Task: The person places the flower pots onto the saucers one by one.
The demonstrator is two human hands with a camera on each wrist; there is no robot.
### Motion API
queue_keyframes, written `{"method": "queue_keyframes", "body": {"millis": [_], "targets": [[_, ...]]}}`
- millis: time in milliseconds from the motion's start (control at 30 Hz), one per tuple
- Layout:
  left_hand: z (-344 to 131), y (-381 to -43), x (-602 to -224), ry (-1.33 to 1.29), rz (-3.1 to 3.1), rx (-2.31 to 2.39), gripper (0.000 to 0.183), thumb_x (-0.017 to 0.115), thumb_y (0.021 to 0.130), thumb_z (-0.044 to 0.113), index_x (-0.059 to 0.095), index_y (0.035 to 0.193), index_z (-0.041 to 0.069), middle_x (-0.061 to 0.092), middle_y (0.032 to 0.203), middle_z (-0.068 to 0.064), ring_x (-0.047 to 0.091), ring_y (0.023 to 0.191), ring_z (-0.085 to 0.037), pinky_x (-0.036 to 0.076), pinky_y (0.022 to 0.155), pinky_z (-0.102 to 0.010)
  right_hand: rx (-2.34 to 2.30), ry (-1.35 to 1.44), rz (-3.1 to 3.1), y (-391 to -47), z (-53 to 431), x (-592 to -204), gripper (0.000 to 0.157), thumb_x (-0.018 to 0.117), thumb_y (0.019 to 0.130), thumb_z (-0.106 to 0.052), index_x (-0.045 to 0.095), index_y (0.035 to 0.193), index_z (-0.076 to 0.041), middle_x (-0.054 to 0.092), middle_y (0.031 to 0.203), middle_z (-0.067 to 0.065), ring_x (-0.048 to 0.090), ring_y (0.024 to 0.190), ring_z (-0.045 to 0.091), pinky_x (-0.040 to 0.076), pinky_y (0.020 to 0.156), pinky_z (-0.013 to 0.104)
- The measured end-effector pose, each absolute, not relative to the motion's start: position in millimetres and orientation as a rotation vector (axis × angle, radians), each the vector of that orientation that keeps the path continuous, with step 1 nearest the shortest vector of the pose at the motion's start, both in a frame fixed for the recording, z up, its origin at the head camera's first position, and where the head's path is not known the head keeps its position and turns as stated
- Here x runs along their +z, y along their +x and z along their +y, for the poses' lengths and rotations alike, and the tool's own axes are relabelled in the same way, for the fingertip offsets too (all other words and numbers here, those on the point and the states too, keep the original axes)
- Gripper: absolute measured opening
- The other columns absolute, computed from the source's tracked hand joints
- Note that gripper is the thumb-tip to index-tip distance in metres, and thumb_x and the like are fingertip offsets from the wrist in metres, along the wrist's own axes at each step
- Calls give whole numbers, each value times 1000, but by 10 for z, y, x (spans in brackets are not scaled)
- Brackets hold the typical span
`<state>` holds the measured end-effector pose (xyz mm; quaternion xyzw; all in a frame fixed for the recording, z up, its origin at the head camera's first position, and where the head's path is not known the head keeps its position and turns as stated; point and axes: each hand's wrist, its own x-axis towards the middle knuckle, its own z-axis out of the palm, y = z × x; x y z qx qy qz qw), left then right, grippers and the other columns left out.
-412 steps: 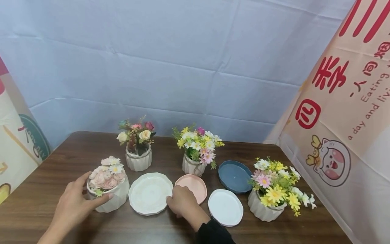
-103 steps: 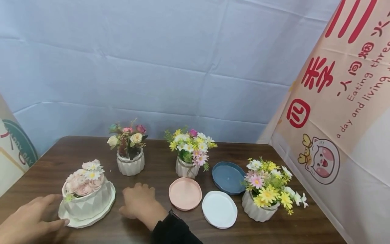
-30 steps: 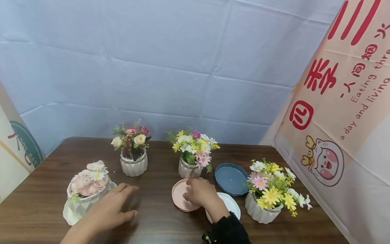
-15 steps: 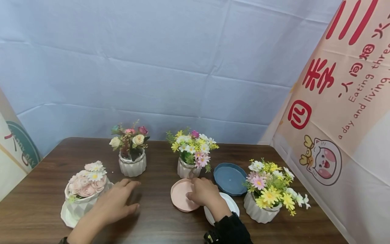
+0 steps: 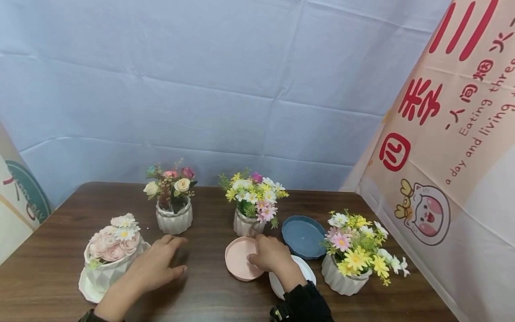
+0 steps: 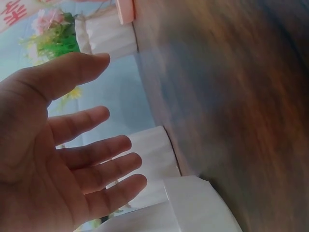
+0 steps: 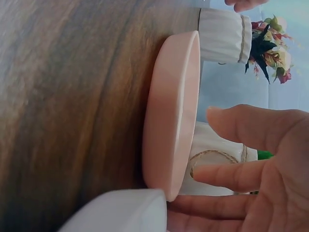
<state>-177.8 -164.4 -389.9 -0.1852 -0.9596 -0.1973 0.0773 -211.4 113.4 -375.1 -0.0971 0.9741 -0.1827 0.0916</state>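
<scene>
My right hand (image 5: 273, 252) is at the right side of the pink saucer (image 5: 241, 259), which lies flat on the table. In the right wrist view, the thumb hangs over the saucer's dish and the outstretched fingers (image 7: 217, 207) reach past its rim; whether they touch it I cannot tell. My left hand (image 5: 154, 264) hovers over the table with spread fingers and holds nothing. Beside it, a white pot of pale pink flowers (image 5: 112, 250) stands on a larger white saucer (image 5: 86, 290). A pot of roses (image 5: 174, 214) is just beyond the left hand.
Behind the pink saucer stands a pot of daisies (image 5: 251, 214). A blue saucer (image 5: 303, 237) and a small white saucer (image 5: 277, 286), partly under the right forearm, lie to its right. Another pot of yellow daisies (image 5: 348, 268) stands farther right. Cloth hangs behind the table.
The pink-flower pot, earlier on bare table, now stands on the large white saucer, farther left. My right hand has come over to the pink saucer. In the last second both hands barely moved.
</scene>
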Motion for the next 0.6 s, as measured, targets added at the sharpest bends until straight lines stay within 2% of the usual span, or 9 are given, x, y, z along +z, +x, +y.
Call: {"method": "queue_keyframes", "body": {"millis": [333,600], "targets": [[-1636,-1807,-3889,-512,-2830,-615,56,79,70,25,59,117,3,56,109,-15,56,98,-36,48,77,-51,-544,-237,2899,-2134,1147,-3749,33,71,81,-26,62,103,-4,61,85,10,58,77,26,46,61,44],[-1617,-1833,-3901,-479,-2818,-644,60,79,70,24,56,120,-1,55,111,-19,55,99,-38,47,79,-53,-537,-197,2905,-2134,1150,-3756,35,70,82,-25,62,107,-3,61,87,11,59,80,29,46,61,45]]}}
